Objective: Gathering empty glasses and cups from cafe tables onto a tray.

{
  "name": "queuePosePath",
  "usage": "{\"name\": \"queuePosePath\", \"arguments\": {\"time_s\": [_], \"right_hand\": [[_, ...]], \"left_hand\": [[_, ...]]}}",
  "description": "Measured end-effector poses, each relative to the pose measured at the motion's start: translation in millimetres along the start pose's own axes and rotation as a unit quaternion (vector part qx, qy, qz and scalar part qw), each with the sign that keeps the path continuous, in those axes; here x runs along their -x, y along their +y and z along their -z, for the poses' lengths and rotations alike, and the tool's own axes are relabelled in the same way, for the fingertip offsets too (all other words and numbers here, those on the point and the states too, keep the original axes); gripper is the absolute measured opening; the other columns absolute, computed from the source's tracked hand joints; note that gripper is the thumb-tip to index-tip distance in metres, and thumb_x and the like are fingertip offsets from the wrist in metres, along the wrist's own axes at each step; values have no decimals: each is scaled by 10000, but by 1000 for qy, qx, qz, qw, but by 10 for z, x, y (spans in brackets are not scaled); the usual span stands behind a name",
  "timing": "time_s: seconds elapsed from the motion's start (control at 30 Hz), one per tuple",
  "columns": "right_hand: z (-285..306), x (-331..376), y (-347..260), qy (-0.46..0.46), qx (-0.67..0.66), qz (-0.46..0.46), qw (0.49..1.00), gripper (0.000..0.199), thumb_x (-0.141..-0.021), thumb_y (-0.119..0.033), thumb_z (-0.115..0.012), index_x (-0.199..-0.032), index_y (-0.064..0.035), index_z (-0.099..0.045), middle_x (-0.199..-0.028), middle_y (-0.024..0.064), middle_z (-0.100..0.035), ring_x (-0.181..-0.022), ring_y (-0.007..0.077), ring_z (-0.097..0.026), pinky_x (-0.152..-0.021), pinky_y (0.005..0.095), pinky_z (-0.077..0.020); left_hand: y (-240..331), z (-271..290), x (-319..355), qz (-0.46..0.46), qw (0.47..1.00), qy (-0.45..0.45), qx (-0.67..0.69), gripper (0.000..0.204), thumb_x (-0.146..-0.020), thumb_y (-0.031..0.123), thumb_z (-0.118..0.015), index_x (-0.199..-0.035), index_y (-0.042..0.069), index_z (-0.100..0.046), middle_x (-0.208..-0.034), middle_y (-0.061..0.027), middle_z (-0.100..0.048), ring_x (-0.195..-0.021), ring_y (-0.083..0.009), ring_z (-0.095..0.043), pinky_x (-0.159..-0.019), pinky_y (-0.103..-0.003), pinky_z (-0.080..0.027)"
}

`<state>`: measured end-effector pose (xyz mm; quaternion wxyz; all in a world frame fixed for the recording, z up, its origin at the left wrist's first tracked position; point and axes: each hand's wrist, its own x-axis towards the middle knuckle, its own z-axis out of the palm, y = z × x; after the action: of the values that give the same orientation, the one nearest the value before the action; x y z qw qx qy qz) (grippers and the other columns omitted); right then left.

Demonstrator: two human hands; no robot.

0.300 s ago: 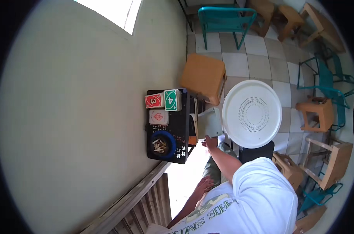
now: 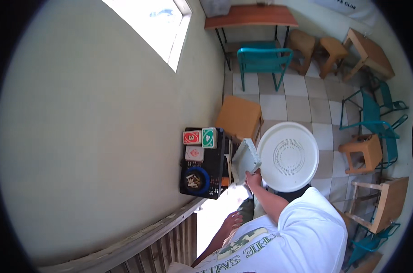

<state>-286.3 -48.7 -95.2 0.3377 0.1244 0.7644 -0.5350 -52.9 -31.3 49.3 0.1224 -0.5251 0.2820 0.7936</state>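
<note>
1. My right hand (image 2: 253, 176) is raised ahead of me, fingers pinching the lower edge of a pale grey-green perforated panel (image 2: 246, 159); panel is tilted and held in the air.
2. Panel sits between the black crate (image 2: 215, 179) and the round white perforated tray (image 2: 288, 156), just beside both.
3. Left hand (image 2: 233, 221) hangs low near my waist; I cannot tell whether it is spread or curled.
4. On the crate: a red card (image 2: 192, 137), a green card (image 2: 209, 137), a pale card (image 2: 194, 154), and a blue ashtray (image 2: 196, 180) holding butts.
5. Beyond the crate stands an orange stool (image 2: 239, 117); further off, a teal chair (image 2: 261, 61) in front of a brown desk (image 2: 251, 16).
</note>
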Motion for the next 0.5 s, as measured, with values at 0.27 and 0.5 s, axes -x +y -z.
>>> {"name": "queuePosePath", "arguments": {"time_s": [0.27,0.5], "right_hand": [[1065,205,-976,-64,54,129,988,365,-803,-201,-696,-1050,-68,-462,-670,111,-607,-508,203,-627,-409,314,-524],[1732,819,-1724,-167,-64,153,972,455,-885,-308,-611,-1164,-8,-413,-638,129,-602,-442,209,-615,-367,289,-521]], "left_hand": [[528,-163,158,-46,988,-37,-141,521,-940,352,-515,-1387,144,-348,-1272,-91,-527,-1165,-224,-520,-904,-401,-421],[885,-240,119,-202,975,-32,-87,388,-949,247,-540,-1306,129,-442,-1190,-76,-573,-1086,-217,-574,-852,-386,-494]]}}
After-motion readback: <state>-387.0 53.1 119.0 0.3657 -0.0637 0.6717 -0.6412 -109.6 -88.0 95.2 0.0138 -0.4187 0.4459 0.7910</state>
